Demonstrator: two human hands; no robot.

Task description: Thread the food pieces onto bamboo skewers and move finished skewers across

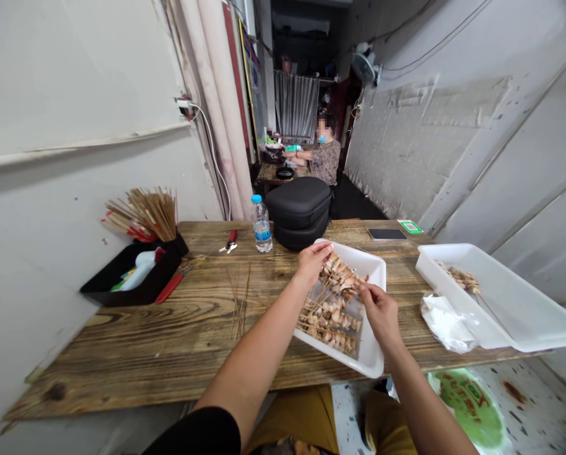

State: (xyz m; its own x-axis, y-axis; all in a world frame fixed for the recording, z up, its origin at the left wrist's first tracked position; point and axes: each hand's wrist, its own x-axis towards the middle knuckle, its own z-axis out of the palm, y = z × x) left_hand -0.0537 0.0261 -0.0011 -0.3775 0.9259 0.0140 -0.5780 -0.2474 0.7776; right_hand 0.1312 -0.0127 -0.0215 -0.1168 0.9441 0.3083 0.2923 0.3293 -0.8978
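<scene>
A white tray [375, 272] lies on the wooden table [169, 335] in front of me, holding several meat skewers [332, 313]. My left hand [311, 260] rests at the tray's far left corner, fingers curled over the top skewers. My right hand [381, 311] hovers over the tray's right side, fingers pinched on the end of a skewer [353, 285]. A few bare bamboo sticks [239, 297] lie on the table left of the tray.
A second white tray [515, 303] with one skewer sits at the right, a crumpled plastic bag [446, 323] beside it. A black bin [131, 272] holds a bundle of sticks [145, 215]. Behind stand a water bottle [262, 224], black case [299, 212], keys and phone. Another person sits far back.
</scene>
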